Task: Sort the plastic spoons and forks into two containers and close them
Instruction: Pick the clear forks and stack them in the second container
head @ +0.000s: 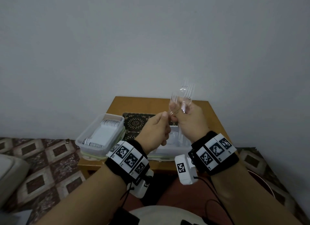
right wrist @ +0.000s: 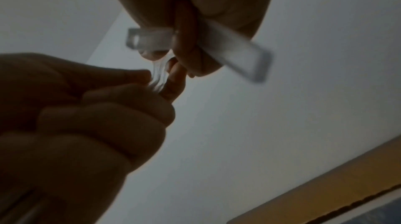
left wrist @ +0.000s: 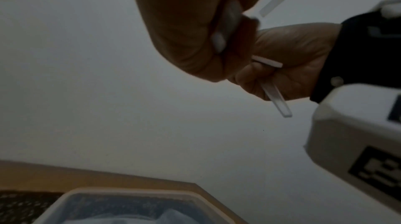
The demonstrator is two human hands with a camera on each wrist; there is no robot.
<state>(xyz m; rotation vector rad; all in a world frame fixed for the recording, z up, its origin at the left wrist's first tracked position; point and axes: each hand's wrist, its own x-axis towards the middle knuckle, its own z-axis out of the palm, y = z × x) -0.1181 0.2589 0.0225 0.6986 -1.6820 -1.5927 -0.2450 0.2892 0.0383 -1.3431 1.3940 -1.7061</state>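
Gripping a bunch of clear plastic forks and spoons upright above the small brown wooden table, right hand clenched round the handles, tines fanning upward. Pinching one clear utensil from that bunch between thumb and forefinger, left hand curled beside the right, touching it. Sorting still under way, apparently: separating a single piece before dropping it in. Sitting open at the table's near left corner, a translucent rectangular plastic container already holding white, black-striped items; lying behind the wrists toward the near right edge, a second shallow white container, contents unclear. Calling next, by the look of it, for drawing the pinched piece free without dragging its neighbours, then judging fork or spoon and choosing the matching container.
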